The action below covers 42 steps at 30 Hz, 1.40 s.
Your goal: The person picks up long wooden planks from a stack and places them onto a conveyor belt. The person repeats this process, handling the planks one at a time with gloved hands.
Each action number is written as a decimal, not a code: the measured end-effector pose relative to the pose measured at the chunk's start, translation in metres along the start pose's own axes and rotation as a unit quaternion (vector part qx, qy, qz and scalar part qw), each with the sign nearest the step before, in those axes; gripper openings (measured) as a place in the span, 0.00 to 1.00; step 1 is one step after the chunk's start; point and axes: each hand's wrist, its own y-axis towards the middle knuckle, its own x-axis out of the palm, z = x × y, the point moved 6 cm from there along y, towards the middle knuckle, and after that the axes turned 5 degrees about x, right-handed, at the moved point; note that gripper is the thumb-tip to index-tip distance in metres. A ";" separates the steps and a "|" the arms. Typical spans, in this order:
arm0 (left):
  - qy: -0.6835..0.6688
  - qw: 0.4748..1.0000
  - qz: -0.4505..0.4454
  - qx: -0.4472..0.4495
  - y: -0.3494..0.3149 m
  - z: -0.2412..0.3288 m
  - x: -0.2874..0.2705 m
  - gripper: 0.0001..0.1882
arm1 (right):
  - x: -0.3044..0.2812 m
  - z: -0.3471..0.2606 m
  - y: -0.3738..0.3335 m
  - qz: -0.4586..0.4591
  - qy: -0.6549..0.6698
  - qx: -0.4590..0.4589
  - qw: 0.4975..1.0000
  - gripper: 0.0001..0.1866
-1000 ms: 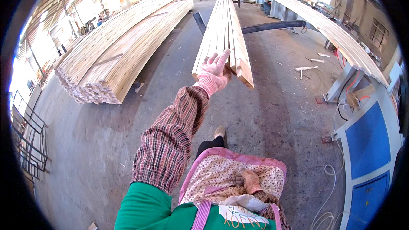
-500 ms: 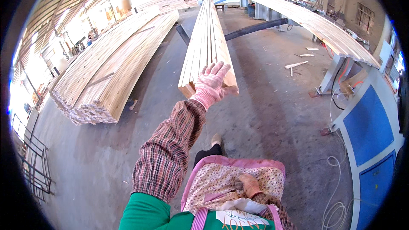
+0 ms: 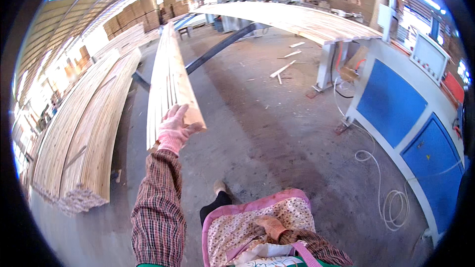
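A long stack of pale wooden boards [image 3: 169, 76] stretches away from me, its near end at about arm's length. On the top of that end lies my left hand [image 3: 175, 129] in a pinkish work glove, fingers extended and thumb out to the right, touching the wood without gripping it. My right hand [image 3: 271, 227], gloved in tan, rests low against the flowered, pink-edged apron [image 3: 232, 222] at my waist. Its fingers look curled in, and whatever they may hold is hidden.
Larger board piles [image 3: 81, 133] lie at left. A dark metal beam [image 3: 222, 48] crosses under the stack. At right, boards cover a long raised bench [image 3: 297, 22] beside a blue-and-white machine cabinet [image 3: 391, 101]. A pale hose [image 3: 393, 207] coils on the floor, with wood scraps [image 3: 284, 68] farther off.
The view has swung to the right, so the boards and piles sit farther left and more of the machine shows. My left hand stays on the board ends; my right stays at the apron.
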 end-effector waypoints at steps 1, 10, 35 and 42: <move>-0.011 1.000 0.000 -0.004 0.001 -0.003 0.004 0.57 | 0.001 0.000 -0.001 -0.010 -0.002 -0.001 1.000 0.24; -0.005 1.000 0.027 -0.012 0.000 -0.007 0.014 0.48 | 0.006 -0.003 0.006 -0.006 -0.076 -0.065 0.995 0.25; -0.014 0.997 0.010 -0.076 -0.022 0.015 -0.023 0.49 | 0.001 -0.044 -0.015 -0.006 -0.221 -0.163 0.962 0.18; -0.025 0.998 -0.008 -0.064 -0.023 0.019 -0.035 0.47 | 0.002 0.003 0.006 0.042 0.162 0.179 0.970 0.14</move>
